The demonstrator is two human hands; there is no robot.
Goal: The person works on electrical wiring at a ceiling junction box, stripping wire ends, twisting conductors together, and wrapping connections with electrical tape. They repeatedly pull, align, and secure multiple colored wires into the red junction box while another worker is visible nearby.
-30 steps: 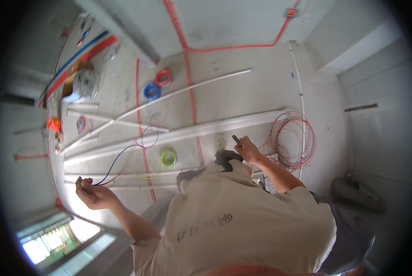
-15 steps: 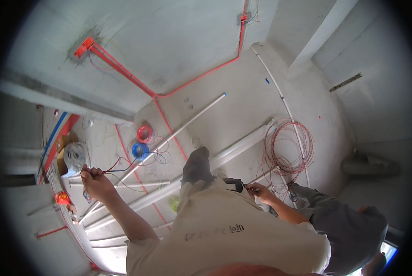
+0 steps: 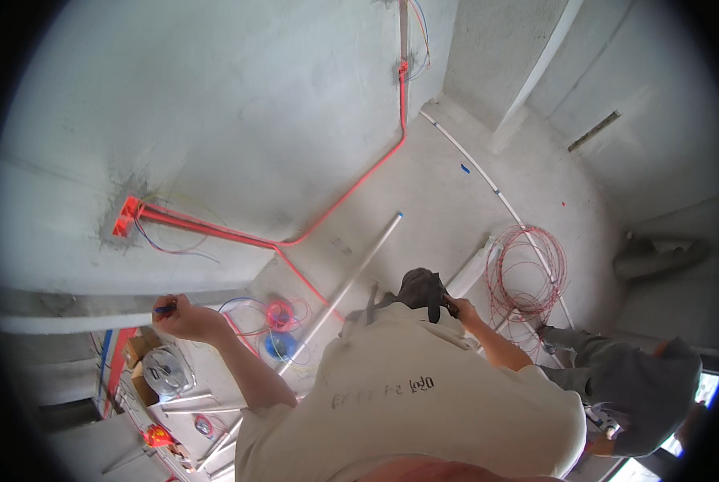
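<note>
My left hand [image 3: 184, 319] is raised at the left in front of the wall, fingers closed around electrical wires [image 3: 167, 308], whose dark blue ends poke out. Behind my forearm, loose red and blue wire runs toward a red wire coil [image 3: 280, 315] and a blue wire coil [image 3: 281, 346] on the floor. My right hand [image 3: 461, 312] is closed at the side of a black waist pouch [image 3: 420, 291]; what its fingers hold is hidden. On the wall, an orange-red junction box [image 3: 126, 217] has several loose wires hanging from it.
Red conduit [image 3: 339, 201] follows the wall and floor. A white pipe [image 3: 359, 269] lies ahead. Large loops of red wire [image 3: 526, 271] are at the right, near another person in grey clothes [image 3: 641, 386]. A film-wrapped roll [image 3: 167, 372] and cardboard box [image 3: 139, 349] stand at the left.
My view has tilted up toward the wall and junction box. My left hand has risen with the wires, from above the floor to before the wall. My right hand stays by the pouch.
</note>
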